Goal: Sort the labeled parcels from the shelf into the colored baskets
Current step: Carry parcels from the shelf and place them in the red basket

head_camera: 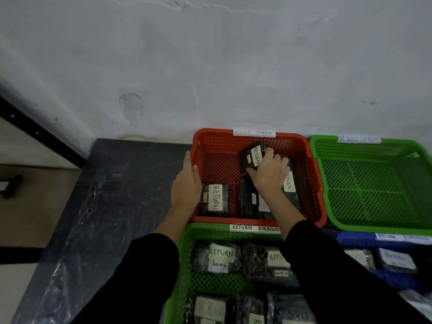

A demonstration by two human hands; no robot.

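Against the grey wall sits a red plastic mesh basket (215, 133), with flat black parcels (215, 198) lying along its near side. The right hand (268, 176) grips a black wrapped parcel with a white RETURN label (253, 155), tilted above the bare far floor, its long axis pointing away from the person; setting it down seems next. The left hand (185, 183) rests straight-fingered on the left rim.
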